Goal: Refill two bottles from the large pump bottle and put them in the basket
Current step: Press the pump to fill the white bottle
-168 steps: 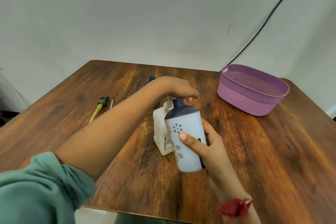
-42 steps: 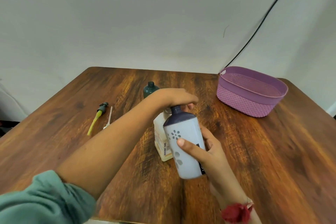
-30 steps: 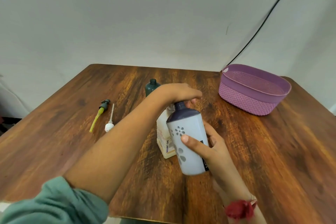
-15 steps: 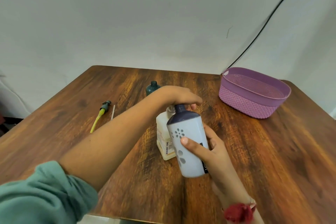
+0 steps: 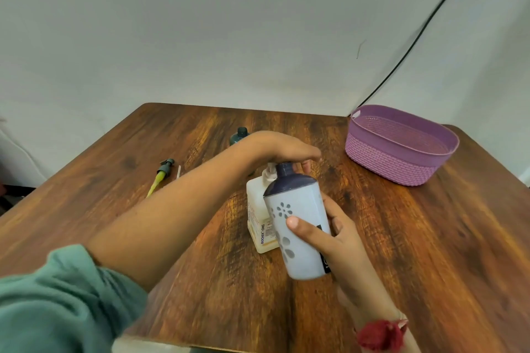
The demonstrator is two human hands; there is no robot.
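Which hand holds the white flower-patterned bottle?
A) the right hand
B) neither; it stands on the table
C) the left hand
A: the right hand grips the white flower-patterned bottle beside the pump bottle, while the left hand rests on top of it.

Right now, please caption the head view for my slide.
Left hand presses the large pump bottle; right hand holds a white flower-print bottle tilted at its spout; purple basket beyond.

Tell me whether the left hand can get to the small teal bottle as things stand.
Probably yes: the teal bottle stands right behind the left hand, nothing between them, though that hand presses on the large pump bottle now.
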